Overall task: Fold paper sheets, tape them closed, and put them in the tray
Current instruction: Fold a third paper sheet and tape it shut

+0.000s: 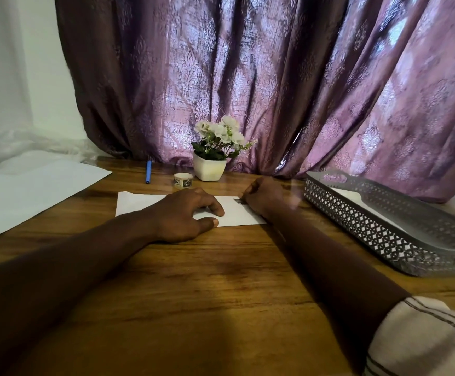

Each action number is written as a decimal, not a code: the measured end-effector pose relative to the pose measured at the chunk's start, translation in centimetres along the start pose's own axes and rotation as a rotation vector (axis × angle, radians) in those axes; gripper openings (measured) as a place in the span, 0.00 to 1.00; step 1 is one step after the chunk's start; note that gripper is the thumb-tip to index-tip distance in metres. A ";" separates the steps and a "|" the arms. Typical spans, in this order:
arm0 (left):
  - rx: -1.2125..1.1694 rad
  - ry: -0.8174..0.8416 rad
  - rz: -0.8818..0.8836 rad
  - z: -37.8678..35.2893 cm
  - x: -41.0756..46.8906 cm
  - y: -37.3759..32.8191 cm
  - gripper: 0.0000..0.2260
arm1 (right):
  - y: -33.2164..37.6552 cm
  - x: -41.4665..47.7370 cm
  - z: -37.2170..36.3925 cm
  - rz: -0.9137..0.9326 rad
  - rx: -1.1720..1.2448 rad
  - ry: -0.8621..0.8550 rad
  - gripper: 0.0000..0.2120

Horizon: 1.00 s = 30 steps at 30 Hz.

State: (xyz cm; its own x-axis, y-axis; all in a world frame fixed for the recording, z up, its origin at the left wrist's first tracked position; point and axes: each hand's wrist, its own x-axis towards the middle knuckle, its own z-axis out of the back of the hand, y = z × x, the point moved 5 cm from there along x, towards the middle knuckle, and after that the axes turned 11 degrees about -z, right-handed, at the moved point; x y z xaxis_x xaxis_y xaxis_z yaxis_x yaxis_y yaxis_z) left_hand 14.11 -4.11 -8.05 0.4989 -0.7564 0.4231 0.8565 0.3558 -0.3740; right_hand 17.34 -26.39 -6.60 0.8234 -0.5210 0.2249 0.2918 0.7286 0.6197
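Striped pale sleeve (424, 340) leads to the right hand (261, 196), curled at the right end of the folded white paper sheet (139, 203) on the wooden counter (220, 267); whether it grips anything I cannot tell. Left hand (185, 213) presses the sheet flat, fingers relaxed. Easing off could spring the fold open.

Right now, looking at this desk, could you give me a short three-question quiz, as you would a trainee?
1. True or false: the tape roll lies inside the mesh tray.
2. What does the left hand rest on? A) folded paper B) scissors C) a notebook
3. Fill in: the loose paper sheets lie on the person's ___ side.
Key: 1 false; 2 A; 3 left.
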 end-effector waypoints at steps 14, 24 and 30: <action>0.008 0.006 0.001 0.3 0.0 -0.7 0.12 | -0.7 -1.1 0.6 0.071 0.027 0.145 0.11; 0.371 -0.190 0.133 1.9 -0.9 -0.8 0.23 | -2.1 -2.1 1.1 0.031 0.645 0.215 0.08; 0.356 -0.016 0.454 1.6 -1.0 1.6 0.39 | 0.0 -4.7 2.3 0.224 0.296 0.112 0.11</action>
State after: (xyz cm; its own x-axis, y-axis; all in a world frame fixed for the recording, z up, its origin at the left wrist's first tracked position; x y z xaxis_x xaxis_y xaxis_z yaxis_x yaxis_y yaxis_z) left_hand 15.20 -1.88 -7.80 0.8262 -0.4778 0.2984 0.5468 0.8075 -0.2211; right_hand 12.38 -24.99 -5.93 0.9037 -0.2999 0.3056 -0.0407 0.6504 0.7585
